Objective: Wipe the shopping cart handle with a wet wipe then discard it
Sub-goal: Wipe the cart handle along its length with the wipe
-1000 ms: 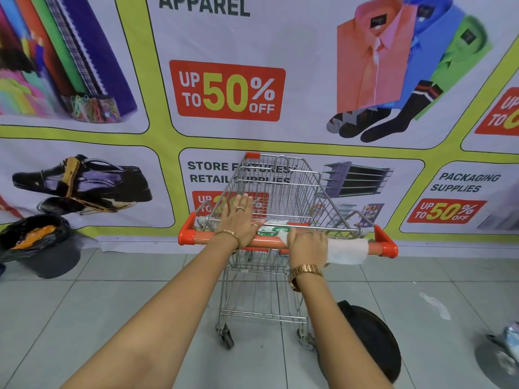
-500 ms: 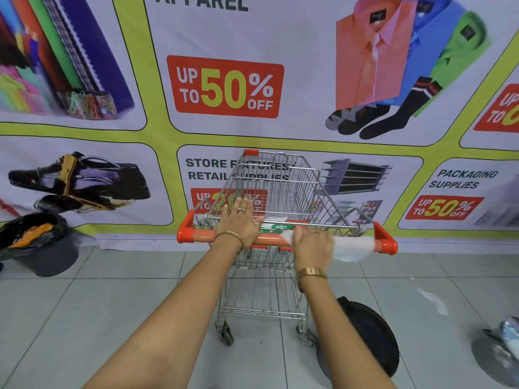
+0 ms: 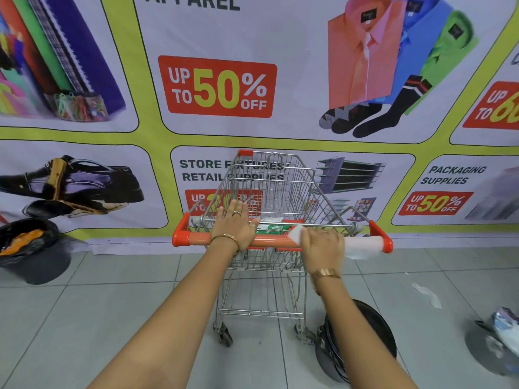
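Note:
A wire shopping cart (image 3: 269,189) stands in front of me with its orange handle (image 3: 196,237) across the middle of the view. My left hand (image 3: 234,224) rests flat on the left part of the handle, fingers spread over the basket rim. My right hand (image 3: 323,245) presses a white wet wipe (image 3: 362,245) around the right part of the handle; the wipe reaches almost to the right end cap. A green wipes packet (image 3: 273,228) lies in the child seat behind the handle.
A black-lined bin (image 3: 31,248) stands on the floor at the left by the banner wall. A dark round bin (image 3: 373,329) sits beside the cart's right rear wheel, another container (image 3: 497,343) at far right. A scrap of paper (image 3: 427,294) lies on the tiles.
My right hand has slid to the right along the handle with the wipe. My left hand has stayed in place on the handle.

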{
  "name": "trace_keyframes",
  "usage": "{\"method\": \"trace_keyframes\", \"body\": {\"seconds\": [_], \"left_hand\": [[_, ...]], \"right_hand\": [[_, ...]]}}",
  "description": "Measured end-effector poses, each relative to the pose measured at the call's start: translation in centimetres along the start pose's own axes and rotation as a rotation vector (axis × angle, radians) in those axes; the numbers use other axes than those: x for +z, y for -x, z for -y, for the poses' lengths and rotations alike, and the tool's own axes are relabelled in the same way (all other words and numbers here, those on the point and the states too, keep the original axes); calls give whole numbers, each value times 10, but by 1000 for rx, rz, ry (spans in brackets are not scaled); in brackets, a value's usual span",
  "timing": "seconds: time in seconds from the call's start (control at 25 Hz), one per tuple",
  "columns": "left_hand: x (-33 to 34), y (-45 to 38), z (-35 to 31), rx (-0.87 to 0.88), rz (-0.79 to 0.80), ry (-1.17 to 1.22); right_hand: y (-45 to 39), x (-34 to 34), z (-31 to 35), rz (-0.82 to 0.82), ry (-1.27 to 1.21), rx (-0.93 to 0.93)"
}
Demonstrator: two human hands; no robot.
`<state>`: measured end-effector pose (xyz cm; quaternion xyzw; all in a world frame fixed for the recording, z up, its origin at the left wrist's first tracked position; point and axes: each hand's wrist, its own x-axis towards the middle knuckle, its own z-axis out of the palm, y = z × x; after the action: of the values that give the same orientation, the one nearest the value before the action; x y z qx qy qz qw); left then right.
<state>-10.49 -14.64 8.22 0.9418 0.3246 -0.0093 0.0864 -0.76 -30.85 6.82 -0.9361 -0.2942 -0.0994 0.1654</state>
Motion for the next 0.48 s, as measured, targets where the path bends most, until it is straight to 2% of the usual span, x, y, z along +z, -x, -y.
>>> {"method": "trace_keyframes", "body": {"seconds": [0.12, 0.24, 0.4, 0.48], "left_hand": [[0, 2, 2, 1, 6, -2], [-2, 3, 9, -10, 1, 26], [-1, 3, 4, -13, -11, 14], [0, 2, -1, -17, -18, 5]], "right_hand": [[7, 7, 48, 80, 12, -97], [5, 5, 27, 118, 53, -197], [-8, -5, -30, 40, 99, 28], [-12, -3, -27, 42, 111, 122]]}}
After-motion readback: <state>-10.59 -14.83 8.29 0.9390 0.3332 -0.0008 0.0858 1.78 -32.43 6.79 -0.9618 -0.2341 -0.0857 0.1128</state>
